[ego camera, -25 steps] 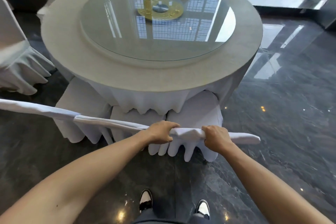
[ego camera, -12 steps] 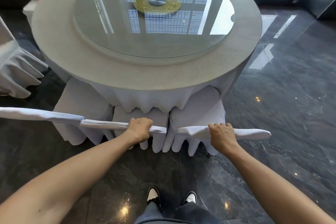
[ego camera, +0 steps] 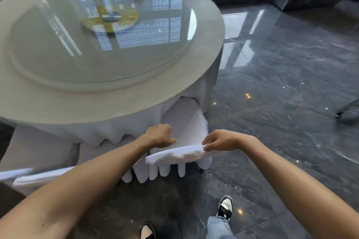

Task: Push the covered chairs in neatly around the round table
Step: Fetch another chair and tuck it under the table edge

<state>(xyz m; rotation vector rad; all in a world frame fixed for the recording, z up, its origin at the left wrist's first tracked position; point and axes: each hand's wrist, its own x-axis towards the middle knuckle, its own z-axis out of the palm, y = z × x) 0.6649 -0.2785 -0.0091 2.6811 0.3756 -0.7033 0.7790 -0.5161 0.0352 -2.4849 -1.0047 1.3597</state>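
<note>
Both hands sit on the covered chair in front of me. My left hand (ego camera: 159,136) lies curled on the white cloth of the chair (ego camera: 184,134), just behind its top edge, pressing down on it; I cannot tell if it is pinching the cloth. My right hand (ego camera: 220,140) holds the right end of the chair's top edge (ego camera: 175,154) with bent fingers, thumb under and fingertips on top.

The chair has its seat tucked under the rim of the round desk (ego camera: 120,103), and the desk's white skirt (ego camera: 108,132) hangs down against it. The chair cover's wavy hem (ego camera: 155,173) hangs just above the dark shiny floor (ego camera: 272,103). To my left is another covered chair (ego camera: 40,178), close by, with its top edge showing under my left arm. My shoes (ego camera: 225,207) stand just behind the chair.

I think this chair is almost in, but it looks a bit turned. If I push harder with one hand, it could end up crooked. If I push too fast, it could bump the desk and shake the big glass plate (ego camera: 101,31) on top. The loose cloth could slip in my hands, or the hem could catch under a chair leg and pull the cover off straight. The floor looks smooth, so the chair may slide more than I want.
</note>
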